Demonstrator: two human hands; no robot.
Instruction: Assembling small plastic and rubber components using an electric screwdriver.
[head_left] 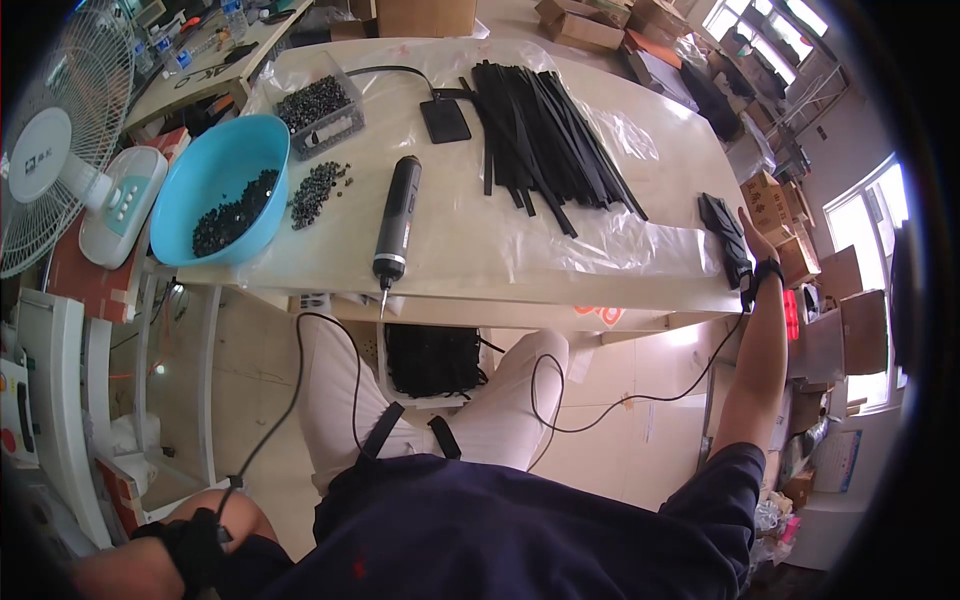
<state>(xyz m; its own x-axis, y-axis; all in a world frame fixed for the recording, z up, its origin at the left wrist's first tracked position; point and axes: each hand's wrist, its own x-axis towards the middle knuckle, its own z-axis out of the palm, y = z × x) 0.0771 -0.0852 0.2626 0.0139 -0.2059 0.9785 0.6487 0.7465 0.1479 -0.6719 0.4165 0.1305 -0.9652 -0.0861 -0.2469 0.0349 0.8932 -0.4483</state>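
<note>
My right hand [758, 238] is at the table's right edge, with a black band round its wrist. Its visible fingers look stretched out beside a folded black bundle [724, 238]; the bundle partly hides the hand, and I cannot see a grip on it. At the lower left, my bent left arm wears a black strap; my left hand [125, 575] is dim and its fingers do not show. An electric screwdriver [400, 210] lies at the table's front edge, its bit sticking out past the edge. Beyond it is a pile of long black strips [550, 135].
On the table's left are a blue bowl [168, 215] of small black parts, a clear box [350, 125] of similar parts and a loose heap [318, 192]. A black square tag [445, 120] lies beside the strips. A fan [50, 160] stands left. Cables hang across my lap.
</note>
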